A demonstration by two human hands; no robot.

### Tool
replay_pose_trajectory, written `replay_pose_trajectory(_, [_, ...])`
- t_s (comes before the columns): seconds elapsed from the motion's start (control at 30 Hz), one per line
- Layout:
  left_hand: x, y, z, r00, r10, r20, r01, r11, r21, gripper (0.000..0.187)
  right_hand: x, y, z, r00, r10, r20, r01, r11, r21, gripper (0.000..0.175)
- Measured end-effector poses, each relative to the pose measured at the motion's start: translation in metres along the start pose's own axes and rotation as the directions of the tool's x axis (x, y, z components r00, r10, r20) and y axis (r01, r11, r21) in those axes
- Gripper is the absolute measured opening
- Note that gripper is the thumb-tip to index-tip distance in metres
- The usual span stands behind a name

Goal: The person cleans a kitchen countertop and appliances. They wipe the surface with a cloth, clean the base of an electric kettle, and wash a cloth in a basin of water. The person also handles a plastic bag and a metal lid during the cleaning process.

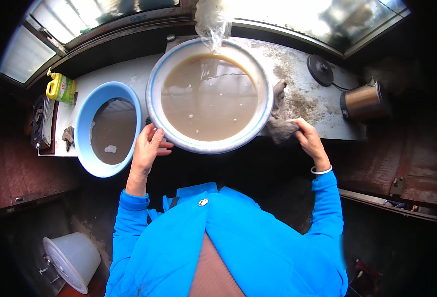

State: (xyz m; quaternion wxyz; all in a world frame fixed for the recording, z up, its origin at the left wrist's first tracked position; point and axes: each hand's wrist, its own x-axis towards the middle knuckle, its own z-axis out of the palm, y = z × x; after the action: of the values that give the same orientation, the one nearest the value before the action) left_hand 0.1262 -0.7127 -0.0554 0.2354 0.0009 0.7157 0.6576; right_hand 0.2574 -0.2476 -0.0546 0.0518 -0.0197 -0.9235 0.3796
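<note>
Before me stands a large pale basin (pixel 210 146) with a blue-striped rim, holding murky brown water (pixel 209 107) with bits of foam on it. My left hand (pixel 148 146) is at the basin's lower left rim, fingers reaching under it with the thumb along the side; how firmly it grips is hard to tell. On the other side, my right hand (pixel 307 138) pinches a grey-brown cloth (pixel 283 130) by its edge. That cloth lies bunched along the basin's right side and hangs at the counter's front edge.
A blue basin (pixel 83 148) of dark water stands left. Beyond it are a yellow pump bottle (pixel 60 88), a gas stove (pixel 43 122) and a small rag (pixel 68 136). Right are a kettle base (pixel 320 70) and a metal kettle (pixel 361 101). A plastic bag (pixel 214 28) hangs over the basin's far rim.
</note>
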Motion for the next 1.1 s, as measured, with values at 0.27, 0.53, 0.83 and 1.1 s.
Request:
replay_pose_trajectory(0.27, [0.013, -0.001, 0.019, 0.989, -0.118, 0.089, 0.144, 0.914, -0.379, 0.064, 0.011, 0.078, -0.056, 0.868, 0.314, -0.384, 0.04, 0.727, 0.685, 0.034])
replay_pose_trajectory(0.53, [0.022, 0.001, 0.032, 0.988, -0.154, 0.022, 0.139, 0.814, -0.564, 0.063, 0.106, 0.047, 0.009, 0.895, 0.003, -0.446, -0.181, 0.916, -0.358, 0.071])
replay_pose_trajectory(0.83, [0.009, -0.001, 0.048, 0.986, -0.128, -0.107, 0.041, 0.807, -0.589, 0.065, 0.093, 0.059, -0.008, 0.936, -0.223, -0.274, 0.121, 0.93, -0.347, 0.051])
replay_pose_trajectory(1.1, [-0.017, -0.001, 0.047, 0.971, -0.173, -0.166, 0.043, 0.808, -0.588, 0.063, 0.223, 0.091, 0.023, 0.815, -0.198, -0.545, -0.127, 0.856, -0.501, 0.043])
